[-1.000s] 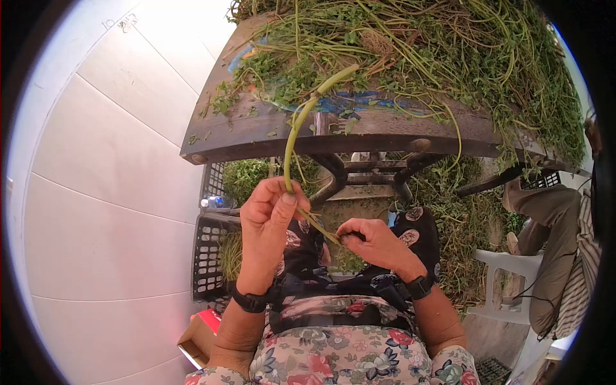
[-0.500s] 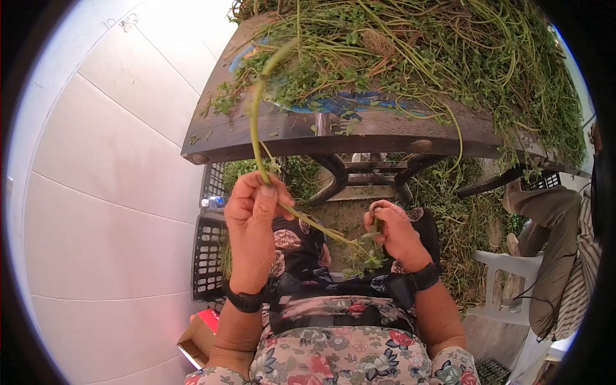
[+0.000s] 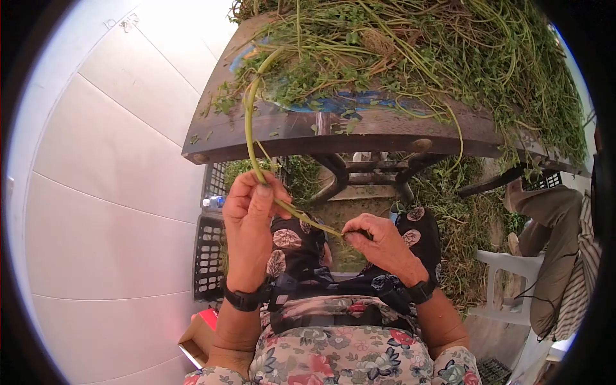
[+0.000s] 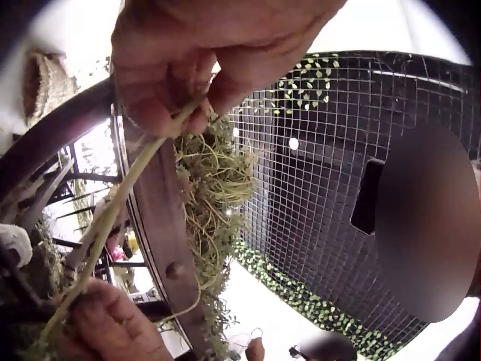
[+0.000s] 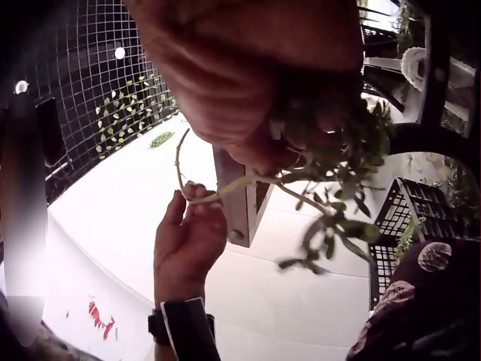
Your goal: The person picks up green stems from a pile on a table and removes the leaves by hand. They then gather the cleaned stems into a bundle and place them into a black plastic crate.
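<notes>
My left hand (image 3: 251, 215) pinches a long green plant stem (image 3: 249, 122) between thumb and fingers. The thick upper part curves up in front of the table's edge, and the thinner end slants down to the right. At that lower end my right hand (image 3: 387, 249) grips the stem with curled fingers. Small green leaves (image 5: 331, 233) hang from the stem beside the right hand in the right wrist view. In the left wrist view the stem (image 4: 113, 207) runs straight between both hands.
A big heap of leafy stems (image 3: 436, 58) covers much of the wooden table (image 3: 256, 138) ahead. Black crates (image 3: 210, 256) stand at the left, and more greenery (image 3: 459, 224) lies on the floor. A white stool (image 3: 510, 276) and a seated person's leg (image 3: 552, 224) are at the right.
The left hand and stem have shifted left. The right hand swung out to the right, leafy end beside it, then came back in to the stem's lower part.
</notes>
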Available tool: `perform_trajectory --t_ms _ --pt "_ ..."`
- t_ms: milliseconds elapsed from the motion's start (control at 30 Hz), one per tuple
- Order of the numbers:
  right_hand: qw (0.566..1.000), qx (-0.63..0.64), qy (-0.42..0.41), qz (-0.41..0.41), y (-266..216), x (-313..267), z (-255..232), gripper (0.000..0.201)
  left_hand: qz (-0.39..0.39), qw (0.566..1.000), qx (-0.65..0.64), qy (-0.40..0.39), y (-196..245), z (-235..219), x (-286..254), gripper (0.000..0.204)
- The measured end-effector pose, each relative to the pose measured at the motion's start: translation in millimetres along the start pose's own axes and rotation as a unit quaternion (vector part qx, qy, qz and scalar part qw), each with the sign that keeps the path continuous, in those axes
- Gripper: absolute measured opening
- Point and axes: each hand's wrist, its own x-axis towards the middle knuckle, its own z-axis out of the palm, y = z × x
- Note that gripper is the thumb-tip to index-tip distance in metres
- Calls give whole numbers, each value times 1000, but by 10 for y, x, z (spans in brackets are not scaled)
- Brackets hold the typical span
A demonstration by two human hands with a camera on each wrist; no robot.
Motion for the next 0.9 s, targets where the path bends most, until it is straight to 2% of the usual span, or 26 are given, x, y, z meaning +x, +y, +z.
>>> perform_trajectory --t_ms 67,167,233,333,433,533,633,733,833,900 --pt "1000 -11 7 -18 -113 21 -2 13 -45 999 3 -30 15 46 -42 19" --pt "997 -43 1 -69 -234 79 23 14 -104 976 72 -175 -201 48 -170 18" --pt "990 -95 -6 -106 -240 96 36 13 -119 971 104 -178 -192 46 -207 18" --pt "989 -115 -36 -81 -269 63 14 14 -116 968 116 -190 -188 30 -240 16" --pt "992 -99 -18 -71 -244 47 29 16 -88 968 123 -201 -249 -1 -269 16" --pt "1000 -9 13 22 -171 73 21 17 -57 972 91 -210 -253 50 -319 17" --pt "973 150 102 140 62 136 -87 16 -54 975 70 -205 -215 28 -339 18" --pt "959 206 132 141 32 86 -156 16 -69 983 50 -162 -193 -4 -322 18" --pt "991 46 67 110 -241 23 -195 21 -74 986 52 -143 -215 21 -311 18" --pt "995 25 -13 92 -374 19 -200 24 -73 986 50 -140 -225 34 -319 19"
